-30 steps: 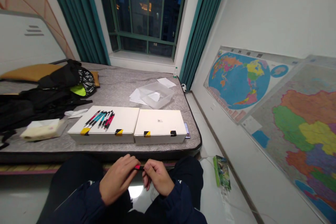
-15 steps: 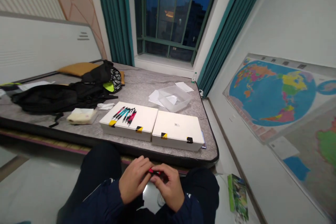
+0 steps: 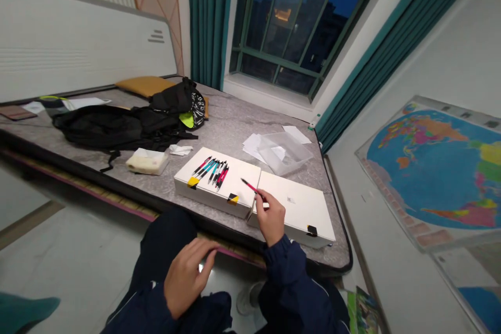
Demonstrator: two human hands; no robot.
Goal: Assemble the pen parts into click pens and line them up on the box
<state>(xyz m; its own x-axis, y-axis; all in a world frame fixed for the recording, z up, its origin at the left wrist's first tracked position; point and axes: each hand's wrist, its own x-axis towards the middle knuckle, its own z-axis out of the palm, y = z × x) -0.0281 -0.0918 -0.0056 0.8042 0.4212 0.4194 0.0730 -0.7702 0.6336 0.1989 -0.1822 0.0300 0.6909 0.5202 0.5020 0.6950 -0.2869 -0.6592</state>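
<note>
A red and black pen is pinched between the thumb and fingers of my right hand, its dark end pointing up and left over the left white box. On that box lies a row of several pens, in red, black, teal and white. The right white box is behind and beside my right hand, with its lid shut. My left hand hovers above my lap, empty, with the thumb apart from the fingers.
A clear plastic bin and white papers lie behind the boxes on the grey mattress. To the left are a tissue pack and a black backpack. A wall map hangs at the right.
My right hand has moved up and forward from my lap to the boxes, carrying the red pen. My left hand has let go of it and stays low. The view has turned left.
</note>
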